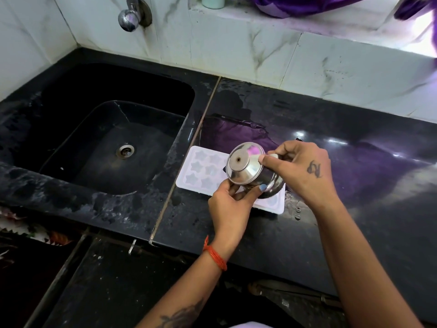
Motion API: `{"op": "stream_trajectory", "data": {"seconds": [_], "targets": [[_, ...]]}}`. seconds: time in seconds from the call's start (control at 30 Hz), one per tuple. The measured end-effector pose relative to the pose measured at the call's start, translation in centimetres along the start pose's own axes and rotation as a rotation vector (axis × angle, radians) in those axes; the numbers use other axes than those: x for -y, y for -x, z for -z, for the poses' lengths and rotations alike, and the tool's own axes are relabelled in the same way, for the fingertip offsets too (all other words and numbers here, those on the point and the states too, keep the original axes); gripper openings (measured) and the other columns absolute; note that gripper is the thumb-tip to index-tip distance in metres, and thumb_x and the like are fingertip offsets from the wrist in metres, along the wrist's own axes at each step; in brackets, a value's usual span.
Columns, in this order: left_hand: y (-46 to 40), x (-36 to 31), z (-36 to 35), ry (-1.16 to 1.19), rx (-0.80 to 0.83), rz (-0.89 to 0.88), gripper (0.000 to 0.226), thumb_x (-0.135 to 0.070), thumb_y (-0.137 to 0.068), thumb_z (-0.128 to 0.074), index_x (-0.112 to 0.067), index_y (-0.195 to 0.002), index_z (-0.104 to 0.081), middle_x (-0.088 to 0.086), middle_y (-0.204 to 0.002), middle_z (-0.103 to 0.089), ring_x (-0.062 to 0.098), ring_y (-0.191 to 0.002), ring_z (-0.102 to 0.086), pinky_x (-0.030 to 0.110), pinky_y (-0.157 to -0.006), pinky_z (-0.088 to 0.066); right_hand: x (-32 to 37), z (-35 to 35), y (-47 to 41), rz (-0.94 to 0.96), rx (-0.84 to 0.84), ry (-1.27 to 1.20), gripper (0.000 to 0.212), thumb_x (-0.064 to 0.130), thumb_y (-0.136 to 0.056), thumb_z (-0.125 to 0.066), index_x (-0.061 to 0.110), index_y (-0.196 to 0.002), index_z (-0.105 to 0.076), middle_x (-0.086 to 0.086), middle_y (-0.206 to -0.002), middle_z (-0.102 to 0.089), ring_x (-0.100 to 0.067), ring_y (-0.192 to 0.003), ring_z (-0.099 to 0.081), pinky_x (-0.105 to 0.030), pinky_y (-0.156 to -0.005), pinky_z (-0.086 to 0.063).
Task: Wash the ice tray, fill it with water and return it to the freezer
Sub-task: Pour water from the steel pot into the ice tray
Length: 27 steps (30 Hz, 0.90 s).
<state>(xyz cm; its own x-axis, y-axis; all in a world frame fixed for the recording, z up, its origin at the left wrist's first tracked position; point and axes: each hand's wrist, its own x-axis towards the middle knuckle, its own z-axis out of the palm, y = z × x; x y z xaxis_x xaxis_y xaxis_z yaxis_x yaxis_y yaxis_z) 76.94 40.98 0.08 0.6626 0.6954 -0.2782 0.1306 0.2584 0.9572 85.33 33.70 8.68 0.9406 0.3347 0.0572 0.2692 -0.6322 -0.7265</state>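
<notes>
Black wet tabletop [331,143] right of the sink [113,138] carries your white star-mould ice tray [201,169]. Above it, your left grip [230,204] and right grip [300,169] both clasp a tipped steel pot [248,169].

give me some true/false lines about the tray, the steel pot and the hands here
1. The tray lies in the sink. False: it lies on the counter, right of the sink.
2. Both hands hold the pot. True: left hand from below, right hand from the right.
3. The pot stands upright beside the tray. False: it is tipped on its side above the tray.
4. The tray's cells are star-shaped. True.
5. Water runs from the tap. False: no stream shows.
</notes>
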Motion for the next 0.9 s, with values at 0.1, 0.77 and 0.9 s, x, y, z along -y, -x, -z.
{"op": "stream_trajectory", "data": {"seconds": [0.1,0.77,0.9], "targets": [[0.2,0.2,-0.4,0.031,0.02,0.013,0.037,-0.013,-0.067,-0.084,-0.008,-0.1,-0.07,0.001,-0.093,-0.075,0.002,-0.082,-0.071,0.008,-0.066,-0.049,-0.1,0.3,0.1,0.014,-0.014,0.059,0.023,0.035,-0.073,-0.076,0.021,-0.06,-0.062,0.007,-0.059,-0.064,-0.015,-0.064,-0.063,-0.035,-0.068,-0.053],[1.4,1.2,-1.4,0.257,0.082,0.121,0.03,-0.003,-0.072,-0.079,-0.001,-0.1,-0.066,0.004,-0.089,-0.076,0.012,-0.083,-0.072,0.037,-0.086,-0.055,0.7,0.7,0.6,0.172,0.017,0.335,0.018,0.037,-0.077,-0.067,0.022,-0.068,-0.063,0.0,-0.064,-0.065,-0.023,-0.069,-0.061,-0.032,-0.063,-0.047],[1.4,1.1,-1.3,0.153,0.027,0.054,0.028,-0.009,-0.069,-0.083,-0.007,-0.094,-0.07,0.003,-0.089,-0.076,0.009,-0.082,-0.072,0.03,-0.08,-0.056,0.0,1.1,0.3,0.103,0.039,0.216,0.02,0.036,-0.075,-0.072,0.021,-0.065,-0.063,0.001,-0.063,-0.066,-0.02,-0.067,-0.063,-0.034,-0.067,-0.051]]}}
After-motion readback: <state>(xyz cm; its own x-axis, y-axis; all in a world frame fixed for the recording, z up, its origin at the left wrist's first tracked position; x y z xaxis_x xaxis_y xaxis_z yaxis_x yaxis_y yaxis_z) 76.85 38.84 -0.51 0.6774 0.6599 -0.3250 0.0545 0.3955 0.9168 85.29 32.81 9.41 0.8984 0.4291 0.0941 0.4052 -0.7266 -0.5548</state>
